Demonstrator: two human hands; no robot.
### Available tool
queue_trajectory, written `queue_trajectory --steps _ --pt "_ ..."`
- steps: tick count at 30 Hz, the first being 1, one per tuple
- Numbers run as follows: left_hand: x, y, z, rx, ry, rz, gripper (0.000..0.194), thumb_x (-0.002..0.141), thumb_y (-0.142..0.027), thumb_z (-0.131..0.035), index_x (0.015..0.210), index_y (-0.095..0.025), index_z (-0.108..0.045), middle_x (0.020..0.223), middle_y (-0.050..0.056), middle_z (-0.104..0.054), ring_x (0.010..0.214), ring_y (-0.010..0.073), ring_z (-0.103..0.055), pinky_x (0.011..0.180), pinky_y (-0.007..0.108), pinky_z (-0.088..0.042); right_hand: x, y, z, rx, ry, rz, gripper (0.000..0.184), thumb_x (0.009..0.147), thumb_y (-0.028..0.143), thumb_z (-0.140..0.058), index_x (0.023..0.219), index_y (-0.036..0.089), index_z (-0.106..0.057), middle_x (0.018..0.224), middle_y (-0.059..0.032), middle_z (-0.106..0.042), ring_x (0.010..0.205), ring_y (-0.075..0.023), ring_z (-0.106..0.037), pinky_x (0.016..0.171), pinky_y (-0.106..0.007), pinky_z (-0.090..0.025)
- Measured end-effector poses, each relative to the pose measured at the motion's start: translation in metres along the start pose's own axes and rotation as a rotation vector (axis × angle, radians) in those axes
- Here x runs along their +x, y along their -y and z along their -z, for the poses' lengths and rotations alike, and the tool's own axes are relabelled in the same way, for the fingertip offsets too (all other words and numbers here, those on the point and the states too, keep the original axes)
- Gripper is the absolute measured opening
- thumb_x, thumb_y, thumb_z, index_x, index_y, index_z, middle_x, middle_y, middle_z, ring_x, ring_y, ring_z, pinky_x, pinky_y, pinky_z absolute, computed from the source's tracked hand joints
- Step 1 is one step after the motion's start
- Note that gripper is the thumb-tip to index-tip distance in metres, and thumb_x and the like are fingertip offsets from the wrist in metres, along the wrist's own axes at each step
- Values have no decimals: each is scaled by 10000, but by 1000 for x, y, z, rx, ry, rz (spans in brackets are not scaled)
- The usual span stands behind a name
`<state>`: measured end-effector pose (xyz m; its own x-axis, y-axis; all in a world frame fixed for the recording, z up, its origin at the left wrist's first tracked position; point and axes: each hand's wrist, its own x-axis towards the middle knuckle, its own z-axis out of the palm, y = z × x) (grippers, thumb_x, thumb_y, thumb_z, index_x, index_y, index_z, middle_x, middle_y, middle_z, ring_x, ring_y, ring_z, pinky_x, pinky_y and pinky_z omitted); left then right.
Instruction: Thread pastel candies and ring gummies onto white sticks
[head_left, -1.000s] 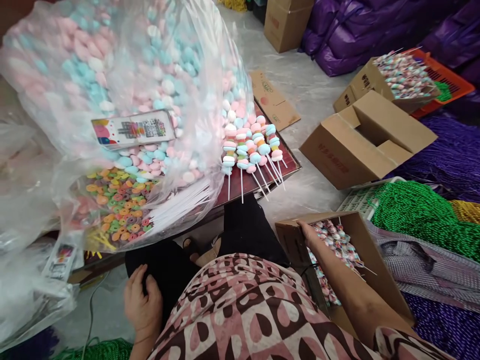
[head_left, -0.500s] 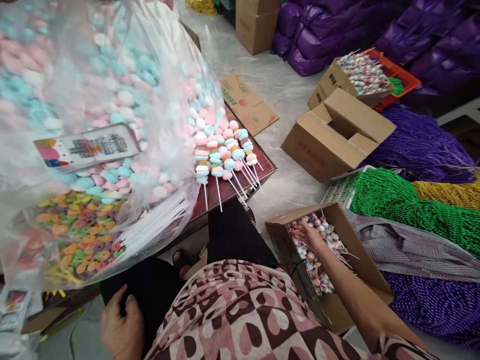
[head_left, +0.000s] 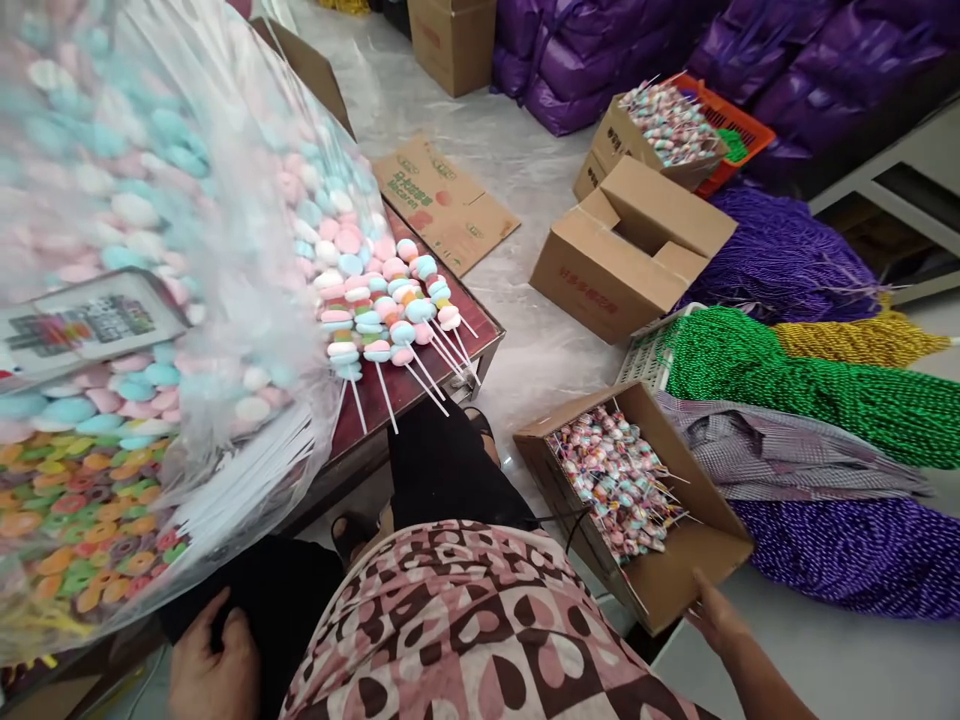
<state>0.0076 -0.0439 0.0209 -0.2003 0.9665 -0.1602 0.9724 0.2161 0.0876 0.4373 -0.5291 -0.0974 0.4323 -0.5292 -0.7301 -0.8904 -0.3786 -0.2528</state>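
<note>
My left hand [head_left: 214, 655] rests on my black trouser leg, thumb and forefinger apart, with nothing in it. At the right, my right hand [head_left: 716, 615] grips the near corner of an open cardboard box [head_left: 694, 555]. Inside this tilted box lie many wrapped candy skewers [head_left: 611, 480] on white sticks. On the dark red table [head_left: 480, 320], several unwrapped marshmallow skewers [head_left: 405, 310] lie side by side, sticks towards me. Beside them a large clear plastic bag [head_left: 240, 300] covers pink, blue and white marshmallows, coloured candy rings [head_left: 97, 540] and a bundle of white sticks [head_left: 247, 470].
A second open carton [head_left: 600, 270] stands on the floor, with a box full of skewers [head_left: 667, 130] and an orange basket [head_left: 731, 125] behind it. Green beads [head_left: 810, 390] and purple beads [head_left: 862, 560] lie at the right. Flattened cardboard [head_left: 442, 200] lies beyond the table.
My right hand has left the skewers inside the box and moved down to its near corner. My left hand stays on my leg. The view has turned rightward.
</note>
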Motion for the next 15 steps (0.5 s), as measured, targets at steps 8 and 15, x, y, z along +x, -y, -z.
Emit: queue_trajectory --steps 8,15 --pt "-2 -5 3 26 3 7 577 878 -484 -375 1301 -161 -598 1287 151 -609 1236 349 -544 1075 502 -418 22 -24 -7 161 35 -64 378 451 411 -604 793 347 -455 871 -72 -644 844 -354 -709 542 -420 -567" --pt "-2 -4 3 16 -20 -5 541 881 -461 -409 1284 -161 -611 1277 151 -611 1218 346 -555 1063 499 -427 40 -34 -18 179 50 -52 393 399 328 -615 760 339 -461 754 -42 -635 822 -380 -715 564 -440 -571"
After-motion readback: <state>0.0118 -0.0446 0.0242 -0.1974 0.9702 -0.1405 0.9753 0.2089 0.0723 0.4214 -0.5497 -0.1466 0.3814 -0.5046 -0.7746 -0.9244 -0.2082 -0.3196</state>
